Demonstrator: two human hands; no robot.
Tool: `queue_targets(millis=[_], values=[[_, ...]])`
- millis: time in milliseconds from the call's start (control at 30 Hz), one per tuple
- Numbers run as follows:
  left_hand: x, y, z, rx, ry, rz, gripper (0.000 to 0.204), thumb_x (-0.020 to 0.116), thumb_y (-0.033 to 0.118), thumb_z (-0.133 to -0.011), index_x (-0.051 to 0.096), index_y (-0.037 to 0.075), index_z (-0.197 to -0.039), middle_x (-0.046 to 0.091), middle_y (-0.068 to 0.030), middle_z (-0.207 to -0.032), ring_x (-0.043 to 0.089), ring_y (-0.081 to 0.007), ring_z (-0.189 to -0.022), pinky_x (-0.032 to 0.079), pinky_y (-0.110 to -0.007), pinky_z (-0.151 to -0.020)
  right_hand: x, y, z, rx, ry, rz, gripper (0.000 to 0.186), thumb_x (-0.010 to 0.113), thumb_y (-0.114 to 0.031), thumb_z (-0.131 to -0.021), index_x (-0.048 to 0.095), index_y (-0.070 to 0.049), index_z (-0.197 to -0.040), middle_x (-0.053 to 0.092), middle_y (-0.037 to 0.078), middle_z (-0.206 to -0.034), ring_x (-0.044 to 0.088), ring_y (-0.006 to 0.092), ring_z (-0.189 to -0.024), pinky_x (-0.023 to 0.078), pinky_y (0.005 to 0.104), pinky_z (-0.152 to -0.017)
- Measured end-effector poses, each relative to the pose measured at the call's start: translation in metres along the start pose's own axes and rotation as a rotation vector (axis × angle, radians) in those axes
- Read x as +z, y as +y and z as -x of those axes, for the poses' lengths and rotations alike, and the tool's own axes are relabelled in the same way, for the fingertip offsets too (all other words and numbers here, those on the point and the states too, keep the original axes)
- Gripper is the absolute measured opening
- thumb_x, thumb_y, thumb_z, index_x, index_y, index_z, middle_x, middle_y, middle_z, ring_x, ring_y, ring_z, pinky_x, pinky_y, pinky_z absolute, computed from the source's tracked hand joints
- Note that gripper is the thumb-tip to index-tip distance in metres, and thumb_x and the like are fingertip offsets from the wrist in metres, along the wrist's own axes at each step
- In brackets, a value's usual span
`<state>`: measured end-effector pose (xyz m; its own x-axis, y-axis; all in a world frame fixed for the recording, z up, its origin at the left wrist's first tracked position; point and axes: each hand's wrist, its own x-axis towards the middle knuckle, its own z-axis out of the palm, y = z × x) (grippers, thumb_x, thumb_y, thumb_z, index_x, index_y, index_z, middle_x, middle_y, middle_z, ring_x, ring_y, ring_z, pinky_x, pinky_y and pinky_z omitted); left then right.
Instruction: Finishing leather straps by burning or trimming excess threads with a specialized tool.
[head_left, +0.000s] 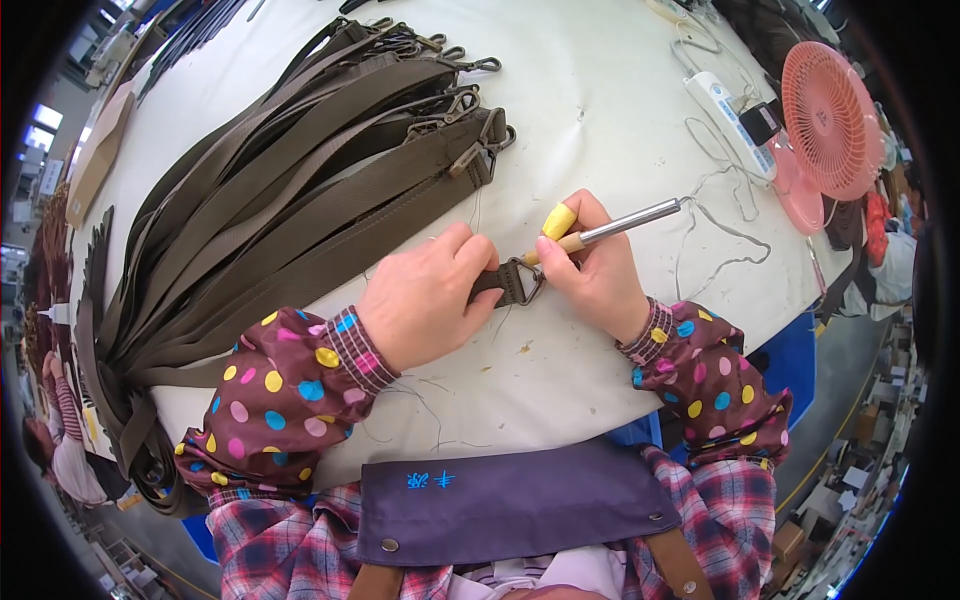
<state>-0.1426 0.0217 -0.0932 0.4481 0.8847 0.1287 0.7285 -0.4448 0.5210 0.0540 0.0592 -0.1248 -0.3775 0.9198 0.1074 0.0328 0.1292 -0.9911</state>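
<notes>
My left hand [425, 300] grips the end of an olive-brown strap [508, 284] with a triangular metal ring [528, 281]. My right hand [595, 280], with a yellow cover [559, 222] on one finger, holds a pen-like tool [630, 218] with a silver barrel and a tan wooden section. The tool's near end is beside the strap and ring; whether it touches them is unclear. A thick pile of similar straps [280, 180] with metal clips and buckles lies above and left of my hands, hanging over the table's lower-left edge.
A white table [590, 130] carries a pink fan [827, 118], a white power strip [728, 125], loose cables and a cardboard piece [100, 155] at far left. Blue bins [785, 355] sit below the right edge. Another person [70, 460] is at far left.
</notes>
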Motion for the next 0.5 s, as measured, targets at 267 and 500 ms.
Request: queue_targets(millis=[267, 500], values=[[0.02, -0.004, -0.004, -0.122, 0.031, -0.001, 0.014, 0.064, 0.01, -0.078, 0.054, 0.005, -0.086, 0.056, -0.0081, -0.08, 0.06, -0.0241, -0.069, 0.049, -0.033, -0.06, -0.002, -0.002, -0.001, 0.057, -0.076, 0.06, 0.014, 0.056, -0.003, -0.086, 0.043, -0.005, -0.088, 0.049, 0.0, -0.075, 0.047, 0.0038, -0.064, 0.041, 0.02, -0.057], [0.011, -0.013, -0.011, -0.202, -0.065, 0.281, 0.012, 0.061, 0.013, -0.082, 0.055, 0.003, -0.084, 0.06, -0.0112, -0.08, 0.06, -0.0274, -0.071, 0.048, -0.036, -0.063, 0.001, 0.004, -0.002, -0.024, -0.038, 0.076, 0.018, 0.061, -0.008, -0.083, 0.044, -0.003, -0.088, 0.052, 0.002, -0.065, 0.047, 0.0047, -0.054, 0.038, 0.0217, -0.048]])
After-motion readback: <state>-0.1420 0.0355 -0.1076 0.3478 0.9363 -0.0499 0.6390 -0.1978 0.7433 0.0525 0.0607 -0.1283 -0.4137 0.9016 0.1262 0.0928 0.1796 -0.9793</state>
